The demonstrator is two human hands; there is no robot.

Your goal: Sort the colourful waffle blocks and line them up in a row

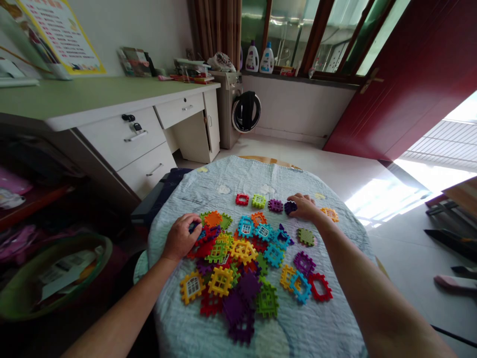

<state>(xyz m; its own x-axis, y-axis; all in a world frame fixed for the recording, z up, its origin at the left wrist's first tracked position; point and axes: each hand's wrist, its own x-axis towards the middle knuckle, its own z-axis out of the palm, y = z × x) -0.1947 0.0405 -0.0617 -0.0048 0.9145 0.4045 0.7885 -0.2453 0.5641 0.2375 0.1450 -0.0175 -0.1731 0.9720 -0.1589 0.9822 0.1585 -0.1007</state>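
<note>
My right hand (304, 207) pinches a dark blue plastic building tile (289, 208) at the right end of a short row on the cloth. A purple tile (276, 205), a light green tile (258, 201) and a red frame tile (242, 199) make up the rest of that row. At the left edge of the mixed heap, my left hand (182, 236) has its fingers curled over another dark blue tile (193, 227), mostly hidden. The heap includes a yellow tile (243, 252), a purple panel (236, 308) and an orange tile (213, 219).
A pale blue cloth (208, 184) covers the round table. Right of the heap lie a red frame (321, 287), a blue frame (300, 287) and an olive tile (306, 237). A green basket (100, 248) stands at left, near a white desk (130, 141). Beyond is a washing machine (228, 112).
</note>
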